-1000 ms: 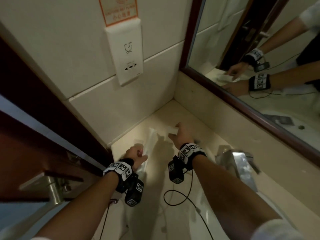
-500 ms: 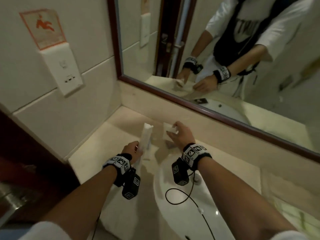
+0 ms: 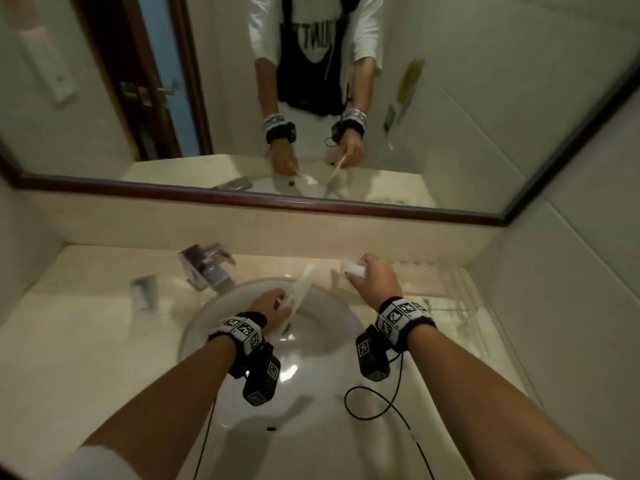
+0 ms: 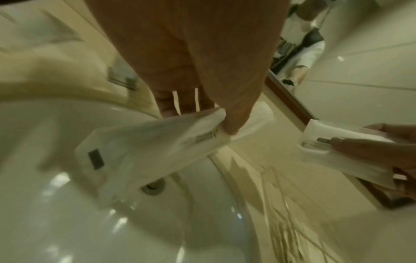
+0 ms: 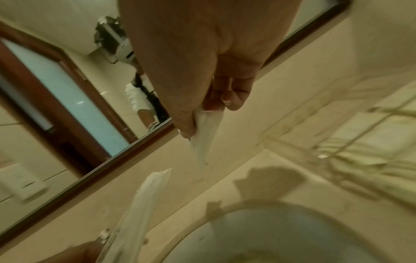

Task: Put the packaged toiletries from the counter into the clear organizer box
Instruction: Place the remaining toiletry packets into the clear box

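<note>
Above the white sink (image 3: 311,382), the left hand (image 3: 268,306) pinches a long white packet (image 3: 299,289) slanting over the basin, while the right hand (image 3: 375,280), past the sink's far-right rim, grips a smaller white packet (image 3: 353,267) over the counter (image 3: 86,341).

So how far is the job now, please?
Nothing looks stored yet. In hand: the left hand grips a long white toiletry packet over the white sink basin; the right hand pinches a small white packet. Left: putting both into the clear organizer box at right.
</note>
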Action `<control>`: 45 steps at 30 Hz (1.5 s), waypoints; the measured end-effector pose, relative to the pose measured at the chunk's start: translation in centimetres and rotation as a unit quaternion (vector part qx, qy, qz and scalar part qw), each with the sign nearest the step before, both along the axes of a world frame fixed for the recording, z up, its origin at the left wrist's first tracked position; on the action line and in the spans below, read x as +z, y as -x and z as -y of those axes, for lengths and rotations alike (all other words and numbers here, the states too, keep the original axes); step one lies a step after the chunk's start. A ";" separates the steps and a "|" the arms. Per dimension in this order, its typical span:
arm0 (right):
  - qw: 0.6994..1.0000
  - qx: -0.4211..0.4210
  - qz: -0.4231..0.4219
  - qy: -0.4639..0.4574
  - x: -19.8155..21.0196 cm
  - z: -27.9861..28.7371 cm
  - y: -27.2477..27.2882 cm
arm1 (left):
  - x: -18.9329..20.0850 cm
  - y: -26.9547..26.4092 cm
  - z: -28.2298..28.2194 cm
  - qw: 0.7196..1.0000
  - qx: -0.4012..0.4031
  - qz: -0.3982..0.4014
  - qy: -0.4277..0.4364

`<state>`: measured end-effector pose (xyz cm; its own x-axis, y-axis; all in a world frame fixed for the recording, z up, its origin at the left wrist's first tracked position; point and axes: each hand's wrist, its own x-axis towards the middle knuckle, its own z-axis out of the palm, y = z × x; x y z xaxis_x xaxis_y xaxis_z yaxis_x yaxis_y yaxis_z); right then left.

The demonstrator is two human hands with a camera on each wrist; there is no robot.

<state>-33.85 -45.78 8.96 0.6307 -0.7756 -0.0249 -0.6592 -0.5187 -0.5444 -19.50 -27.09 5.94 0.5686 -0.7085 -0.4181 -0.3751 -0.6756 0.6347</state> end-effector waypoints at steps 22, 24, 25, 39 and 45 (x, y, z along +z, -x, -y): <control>0.983 -0.167 0.053 -0.049 -2.6 12.8 22.1 | -1.6 17.5 17.1 0.969 -0.224 0.083 -0.063; 0.983 -0.167 0.056 -0.046 -2.9 13.3 22.9 | -2.4 18.1 18.0 0.968 -0.228 0.085 -0.060; 0.983 -0.169 0.052 -0.046 -3.1 13.6 23.3 | -2.7 18.3 18.5 0.968 -0.227 0.085 -0.059; 0.976 -0.202 0.057 -0.063 -5.0 15.9 26.0 | -6.8 21.3 24.5 0.946 -0.286 0.129 -0.079; 0.975 -0.206 0.049 -0.067 -5.1 17.1 26.3 | -8.0 22.2 25.9 0.944 -0.295 0.118 -0.088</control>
<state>-60.14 -62.84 3.84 0.2706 -0.9576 -0.0989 -0.7379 -0.1403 -0.6601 -41.67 -52.95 -2.05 0.1884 -0.8622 -0.4702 -0.8364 -0.3918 0.3833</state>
